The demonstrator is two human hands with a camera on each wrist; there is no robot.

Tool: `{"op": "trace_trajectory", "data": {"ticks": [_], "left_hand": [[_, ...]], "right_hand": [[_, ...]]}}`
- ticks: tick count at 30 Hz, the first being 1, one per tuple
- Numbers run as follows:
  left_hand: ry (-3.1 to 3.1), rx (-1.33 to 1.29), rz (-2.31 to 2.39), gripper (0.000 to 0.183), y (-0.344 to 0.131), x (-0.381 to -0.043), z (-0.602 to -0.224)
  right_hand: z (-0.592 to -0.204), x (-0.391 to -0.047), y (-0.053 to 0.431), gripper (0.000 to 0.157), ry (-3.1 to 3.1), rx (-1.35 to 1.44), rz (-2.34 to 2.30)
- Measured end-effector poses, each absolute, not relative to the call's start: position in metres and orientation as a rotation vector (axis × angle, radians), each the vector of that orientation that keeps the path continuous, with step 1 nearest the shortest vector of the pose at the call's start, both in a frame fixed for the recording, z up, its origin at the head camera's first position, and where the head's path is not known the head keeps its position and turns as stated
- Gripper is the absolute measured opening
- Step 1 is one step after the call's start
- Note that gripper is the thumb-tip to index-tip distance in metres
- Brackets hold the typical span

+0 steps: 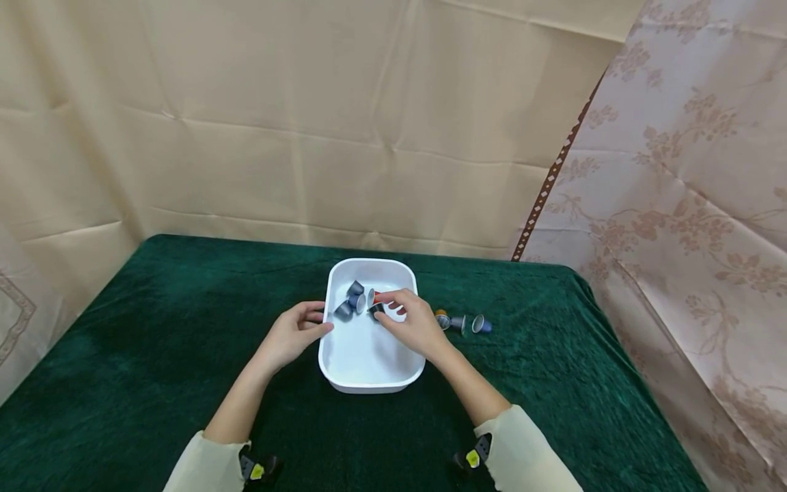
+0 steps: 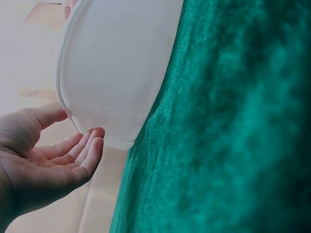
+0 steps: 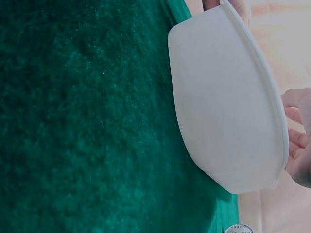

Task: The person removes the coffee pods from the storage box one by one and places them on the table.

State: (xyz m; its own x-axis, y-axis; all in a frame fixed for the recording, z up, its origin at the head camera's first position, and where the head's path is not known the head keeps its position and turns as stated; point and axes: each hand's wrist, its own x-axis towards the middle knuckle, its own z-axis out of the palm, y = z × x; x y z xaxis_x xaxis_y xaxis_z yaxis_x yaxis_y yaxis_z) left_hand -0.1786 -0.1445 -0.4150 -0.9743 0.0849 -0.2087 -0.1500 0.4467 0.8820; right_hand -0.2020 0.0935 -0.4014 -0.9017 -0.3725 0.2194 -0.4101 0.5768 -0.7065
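Note:
A white tray (image 1: 369,359) stands on the dark green cloth. My left hand (image 1: 294,333) holds its left rim, thumb at the edge; in the left wrist view the fingers (image 2: 91,155) lie against the outer wall. Over the inside of the tray, my right hand (image 1: 410,322) pinches a black coffee capsule (image 1: 375,309) between thumb and fingertips. A red capsule (image 1: 371,296) shows right by its index finger. Dark grey-blue capsules (image 1: 344,311) lie in the upper left of the tray. The right wrist view has the right hand (image 3: 299,141) partly hidden behind the tray's wall.
Right of the tray, a gold capsule (image 1: 442,319), a grey capsule (image 1: 458,323) and a blue capsule (image 1: 482,324) lie on the green cloth (image 1: 541,383). A beige curtain (image 1: 332,137) hangs behind the table, with a floral curtain (image 1: 695,205) at the right.

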Motion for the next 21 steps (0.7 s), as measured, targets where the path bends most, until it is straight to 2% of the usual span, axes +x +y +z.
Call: {"op": "trace_trajectory", "data": {"ticks": [21], "left_hand": [[2.487,-0.048,1.544,0.052,-0.144,-0.178,-0.416]], "right_hand": [[-0.411,-0.208,0.082,0.03,-2.795,0.643,1.171]]}}
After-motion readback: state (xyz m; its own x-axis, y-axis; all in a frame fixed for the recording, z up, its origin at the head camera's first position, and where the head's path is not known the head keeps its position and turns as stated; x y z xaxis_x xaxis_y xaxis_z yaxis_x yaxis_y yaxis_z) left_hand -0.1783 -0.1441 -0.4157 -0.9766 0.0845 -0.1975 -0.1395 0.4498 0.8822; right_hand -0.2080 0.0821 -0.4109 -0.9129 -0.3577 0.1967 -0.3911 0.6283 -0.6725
